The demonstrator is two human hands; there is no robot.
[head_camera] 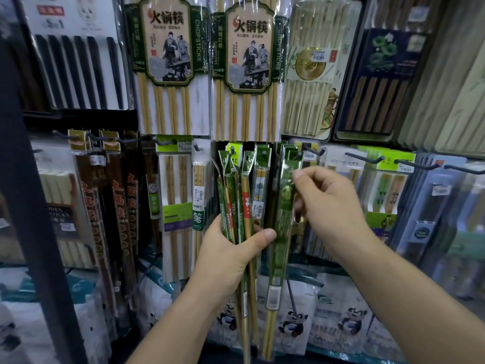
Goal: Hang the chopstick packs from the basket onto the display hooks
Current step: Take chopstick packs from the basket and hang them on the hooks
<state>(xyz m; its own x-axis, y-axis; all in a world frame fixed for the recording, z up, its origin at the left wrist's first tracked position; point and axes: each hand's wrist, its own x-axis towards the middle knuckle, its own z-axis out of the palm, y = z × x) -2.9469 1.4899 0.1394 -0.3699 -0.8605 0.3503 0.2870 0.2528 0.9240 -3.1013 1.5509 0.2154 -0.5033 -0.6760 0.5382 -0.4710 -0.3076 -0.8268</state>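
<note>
While the left hand curls round a spare bundle of narrow green-sleeved bamboo chopstick packs, the right hand pinches one long green pack (header up), likely bound for the dark metal hook at twelve o'clock.

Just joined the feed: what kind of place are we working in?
Most likely a shop aisle: packaged chopsticks hang from display hooks, and several packs carry price stickers.
</note>
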